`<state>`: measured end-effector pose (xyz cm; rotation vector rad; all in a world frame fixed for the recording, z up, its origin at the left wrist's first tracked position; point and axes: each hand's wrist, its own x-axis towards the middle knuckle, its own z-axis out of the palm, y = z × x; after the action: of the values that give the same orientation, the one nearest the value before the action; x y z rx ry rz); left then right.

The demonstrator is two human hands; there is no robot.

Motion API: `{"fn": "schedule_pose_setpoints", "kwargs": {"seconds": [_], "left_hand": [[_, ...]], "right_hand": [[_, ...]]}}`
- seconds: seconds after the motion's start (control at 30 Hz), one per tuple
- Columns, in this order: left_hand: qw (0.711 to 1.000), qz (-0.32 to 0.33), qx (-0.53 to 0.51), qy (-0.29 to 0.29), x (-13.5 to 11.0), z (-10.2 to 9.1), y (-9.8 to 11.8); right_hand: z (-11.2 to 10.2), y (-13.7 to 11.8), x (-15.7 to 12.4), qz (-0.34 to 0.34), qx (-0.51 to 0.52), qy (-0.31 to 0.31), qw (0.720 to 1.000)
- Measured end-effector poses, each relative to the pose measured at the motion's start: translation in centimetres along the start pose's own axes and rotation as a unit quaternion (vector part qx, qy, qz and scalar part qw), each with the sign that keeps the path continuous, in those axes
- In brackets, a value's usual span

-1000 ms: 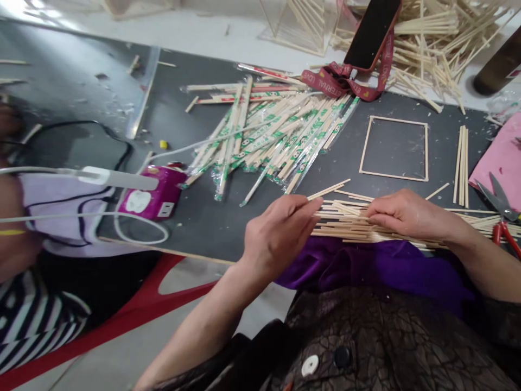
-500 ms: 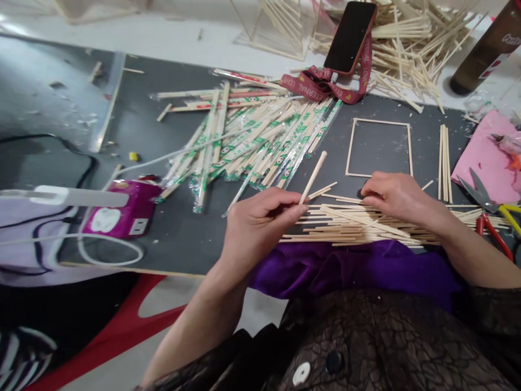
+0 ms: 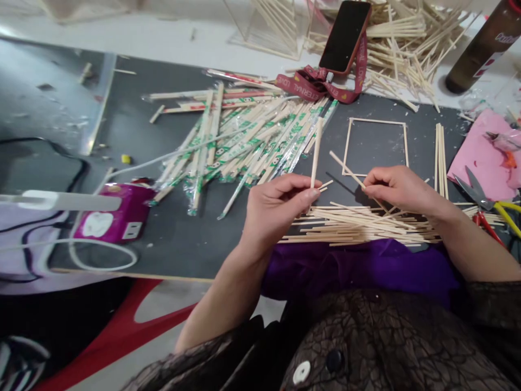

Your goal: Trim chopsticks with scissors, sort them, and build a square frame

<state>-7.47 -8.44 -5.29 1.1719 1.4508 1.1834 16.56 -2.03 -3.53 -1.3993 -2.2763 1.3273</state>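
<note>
My left hand pinches a thin wooden stick that points up and away from me. My right hand holds another thin stick by one end, with its free end slanting up to the left. Both hands hover over a flat pile of bare wooden sticks at the near edge of the dark board. Just beyond my right hand lies a rectangular frame of glued sticks.
A heap of wrapped chopsticks lies to the left. A phone with a red lanyard, loose sticks and a dark bottle are at the back. Scissors and pink paper lie right; a purple power strip left.
My left hand lifted one stick out of the pile and turned it upright. My right hand, which was pressing on the pile, picked up a second stick. The camera view shifted left.
</note>
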Motion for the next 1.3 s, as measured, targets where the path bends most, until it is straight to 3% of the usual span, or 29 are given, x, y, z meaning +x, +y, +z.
{"fn": "schedule_pose_setpoints", "kwargs": {"seconds": [0.1,0.23,0.43,0.53,0.73,0.9,1.0,1.1,1.17,1.3], "left_hand": [[0.998,-0.042,-0.049,-0.008,0.1,0.4,-0.5],[0.993,-0.084,-0.077,-0.021,0.1,0.8,-0.6],[0.992,-0.096,-0.081,-0.016,0.1,1.0,-0.7],[0.992,-0.096,-0.084,-0.012,0.1,1.0,-1.1],[0.992,-0.096,-0.081,0.002,0.3,0.7,-1.5],[0.993,-0.096,-0.067,0.01,0.3,0.6,-1.7],[0.993,-0.093,-0.07,0.017,0.3,0.7,-1.8],[0.993,-0.095,-0.073,0.021,0.3,0.7,-1.7],[0.993,-0.096,-0.072,0.017,0.3,0.7,-1.7],[0.992,-0.102,-0.073,0.005,0.2,0.8,-1.6]], "right_hand": [[-0.4,0.3,0.1,0.032,0.122,0.02,0.992],[-0.3,0.6,0.4,0.04,0.152,0.038,0.987],[-0.3,0.1,0.0,-0.016,0.076,0.057,0.995],[-1.1,0.0,-0.3,-0.017,0.053,0.039,0.998],[-2.9,0.3,-0.9,-0.029,0.006,0.061,0.998],[-1.7,0.1,-0.7,-0.076,-0.097,-0.021,0.992],[-1.6,0.0,-0.7,-0.106,-0.094,-0.071,0.987],[-2.7,0.0,-1.0,-0.069,-0.101,-0.013,0.992],[-3.3,0.0,-1.2,-0.031,-0.158,0.004,0.987],[-2.8,0.1,-0.9,0.011,-0.313,-0.082,0.946]]}}
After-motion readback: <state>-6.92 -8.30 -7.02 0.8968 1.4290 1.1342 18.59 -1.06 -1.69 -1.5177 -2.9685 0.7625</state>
